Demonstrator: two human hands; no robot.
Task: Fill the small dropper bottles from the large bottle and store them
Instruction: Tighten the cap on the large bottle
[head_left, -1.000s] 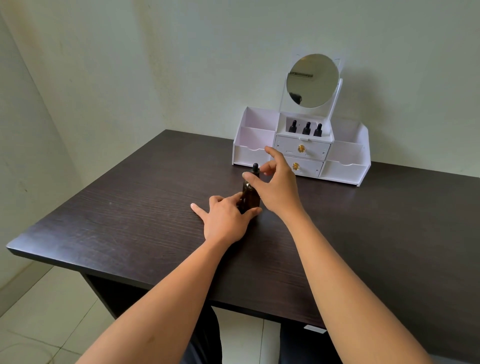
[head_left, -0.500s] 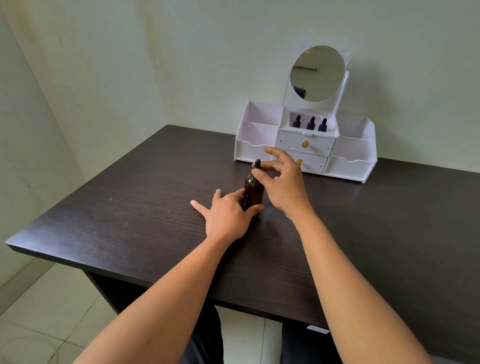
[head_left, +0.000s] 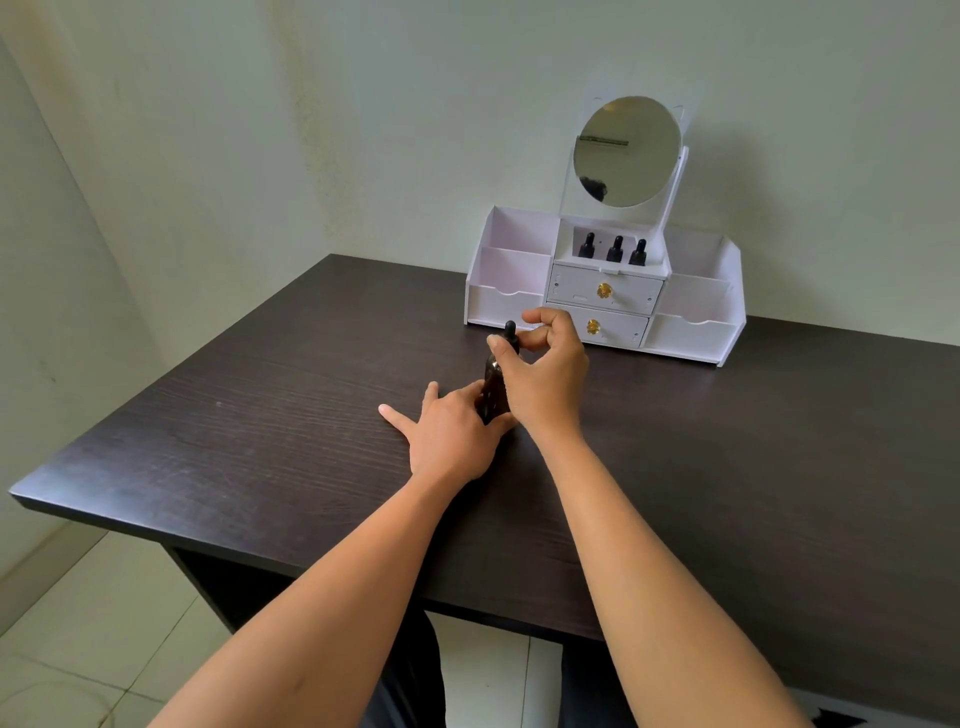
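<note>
A large dark amber bottle (head_left: 493, 382) with a black dropper cap (head_left: 510, 333) stands upright on the dark table (head_left: 260, 415). My left hand (head_left: 449, 436) grips its base, thumb and forefinger around it, the other fingers spread on the table. My right hand (head_left: 545, 371) pinches the cap from the right with thumb and fingertips. Three small dropper bottles (head_left: 614, 249) stand in a row in the top middle compartment of a white organiser (head_left: 511, 306) at the table's back.
The organiser has two shut drawers with gold knobs (head_left: 602, 291), open side bins and a round mirror (head_left: 627, 151) on top. Walls close in at the back and left. The table's left front edge (head_left: 78, 512) drops to a tiled floor.
My right hand has closed its fingers onto the bottle's cap. The view shifted slightly. My left hand stays on the base.
</note>
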